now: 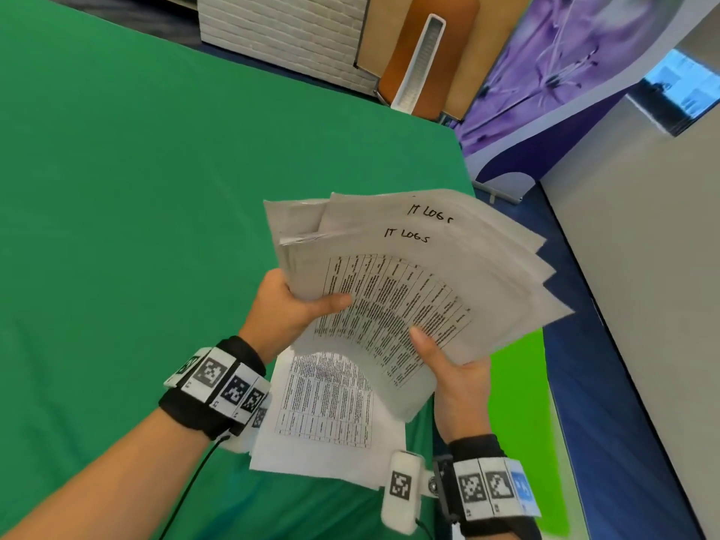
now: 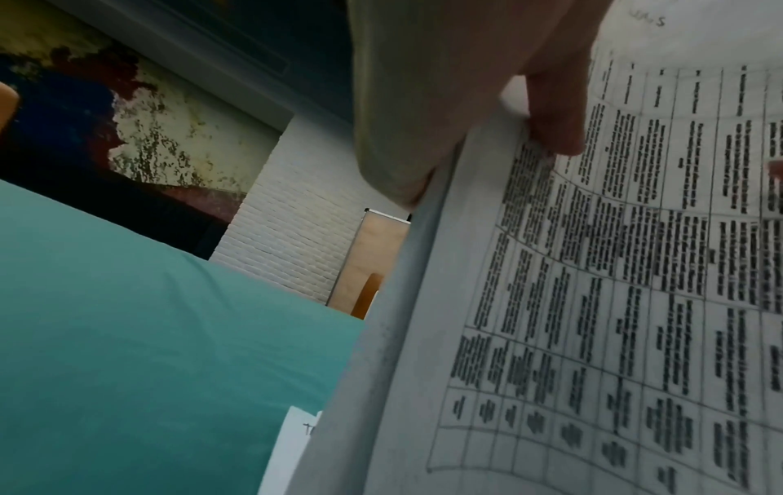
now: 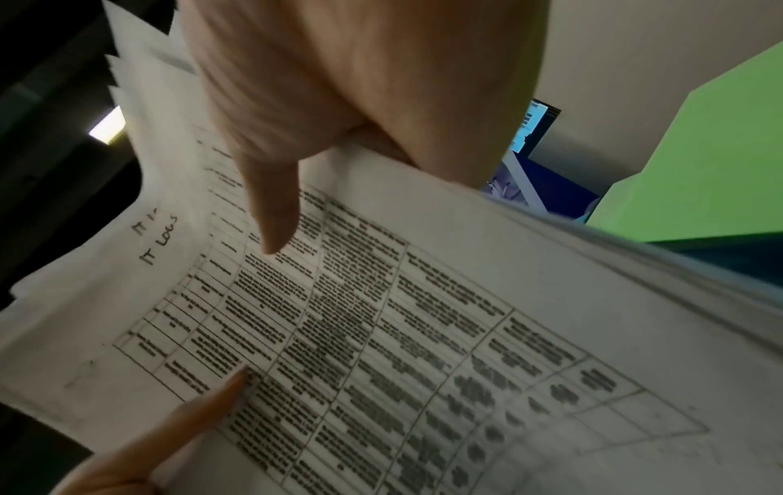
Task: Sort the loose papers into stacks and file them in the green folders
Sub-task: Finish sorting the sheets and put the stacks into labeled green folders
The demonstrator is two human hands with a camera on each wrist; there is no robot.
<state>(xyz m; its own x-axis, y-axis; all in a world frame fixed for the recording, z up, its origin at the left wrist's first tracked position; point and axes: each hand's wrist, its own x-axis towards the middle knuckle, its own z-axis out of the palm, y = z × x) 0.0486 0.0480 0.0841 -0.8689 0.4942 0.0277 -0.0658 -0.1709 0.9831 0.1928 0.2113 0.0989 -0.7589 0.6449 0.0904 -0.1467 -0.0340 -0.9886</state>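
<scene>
Low in the frame, the left hand (image 1: 288,305) and right hand (image 1: 457,374) both grip a fanned stack of papers (image 1: 420,274) at centre, thumbs pressed on the top sheet. More papers (image 1: 323,422) lie beneath on the green bench (image 1: 136,189). A bright green folder (image 1: 518,383) lies at lower right.

You see matt white paper sheets (image 1: 409,290), slightly crumpled, over a smooth matt green cloth (image 1: 156,189); the folder (image 1: 518,383) looks smooth bright-green card.

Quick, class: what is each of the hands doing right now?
Left hand: grips the fanned paper stack, thumb on top.
Right hand: grips the same stack's lower edge, thumb on the printed table.
</scene>
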